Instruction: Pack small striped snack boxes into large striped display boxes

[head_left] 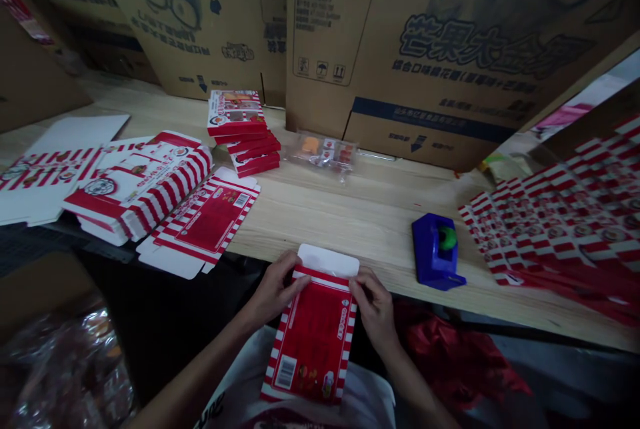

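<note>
A red carton (317, 329) with red-and-white striped edges is held over my lap, its printed side with a barcode facing up. Its white end flap (327, 261) stands out at the far end. My left hand (281, 287) grips the carton's upper left edge, thumb on the printed face. At the upper right corner, my right hand (373, 302) pinches the edge beside the flap. The undersides of the fingers are hidden. Left of the carton, a flat unfolded carton (213, 219) lies on the table next to a thick stack of flat cartons (145, 182).
Filled-looking boxes (245, 122) are piled at the back, beside a clear packet (323, 152). A blue tape dispenser (435, 252) stands right of centre. Striped cartons (565, 215) line the right side. Large cardboard boxes (400, 49) close off the back. Plastic-wrapped packets (75, 369) fill a box at lower left.
</note>
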`<move>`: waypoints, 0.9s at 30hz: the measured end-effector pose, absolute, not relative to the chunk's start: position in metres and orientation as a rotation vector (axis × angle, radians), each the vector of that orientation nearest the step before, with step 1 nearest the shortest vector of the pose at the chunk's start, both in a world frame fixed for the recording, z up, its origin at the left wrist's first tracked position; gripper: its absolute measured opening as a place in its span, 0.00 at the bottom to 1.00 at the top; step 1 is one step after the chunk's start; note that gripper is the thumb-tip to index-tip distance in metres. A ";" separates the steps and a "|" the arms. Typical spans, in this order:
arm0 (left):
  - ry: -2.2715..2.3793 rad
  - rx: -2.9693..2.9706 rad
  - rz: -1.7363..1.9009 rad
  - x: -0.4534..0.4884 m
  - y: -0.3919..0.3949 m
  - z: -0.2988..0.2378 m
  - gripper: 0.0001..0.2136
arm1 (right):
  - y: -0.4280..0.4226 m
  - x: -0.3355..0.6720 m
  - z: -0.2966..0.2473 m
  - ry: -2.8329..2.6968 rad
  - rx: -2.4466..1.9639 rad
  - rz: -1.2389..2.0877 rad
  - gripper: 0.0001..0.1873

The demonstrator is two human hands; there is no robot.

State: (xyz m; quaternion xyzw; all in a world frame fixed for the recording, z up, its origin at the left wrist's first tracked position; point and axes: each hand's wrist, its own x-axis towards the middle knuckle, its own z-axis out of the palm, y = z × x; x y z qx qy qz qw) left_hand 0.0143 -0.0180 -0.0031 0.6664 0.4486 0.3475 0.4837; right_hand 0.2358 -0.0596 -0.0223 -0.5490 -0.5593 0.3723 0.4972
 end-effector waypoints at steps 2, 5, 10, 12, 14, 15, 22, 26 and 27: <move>1.072 1.455 0.971 0.018 -0.015 -0.002 0.12 | -0.057 0.232 -0.017 -1.269 -1.342 0.940 0.09; 1.013 1.104 1.078 0.021 -0.014 0.000 0.13 | -0.053 0.227 -0.011 -1.024 -1.341 1.033 0.11; 1.009 0.984 1.060 0.014 -0.014 0.003 0.18 | -0.047 0.228 -0.010 -1.038 -1.297 1.296 0.10; 0.980 1.132 0.975 0.008 -0.012 0.003 0.16 | -0.047 0.231 -0.012 -1.100 -1.282 1.268 0.08; 0.960 1.317 0.913 0.002 -0.012 0.001 0.09 | -0.047 0.235 -0.013 -1.178 -1.293 1.185 0.08; 0.959 1.386 0.910 0.000 -0.012 0.001 0.08 | -0.048 0.237 -0.013 -1.230 -1.295 1.159 0.07; 1.029 1.432 0.840 -0.005 -0.012 0.013 0.10 | -0.047 0.243 -0.001 -1.355 -1.279 1.204 0.12; 1.076 1.468 0.714 -0.011 0.000 0.031 0.06 | -0.039 0.243 0.015 -1.451 -1.332 1.230 0.08; 1.069 1.445 0.680 -0.012 0.004 0.036 0.06 | -0.036 0.243 0.020 -1.475 -1.352 1.224 0.09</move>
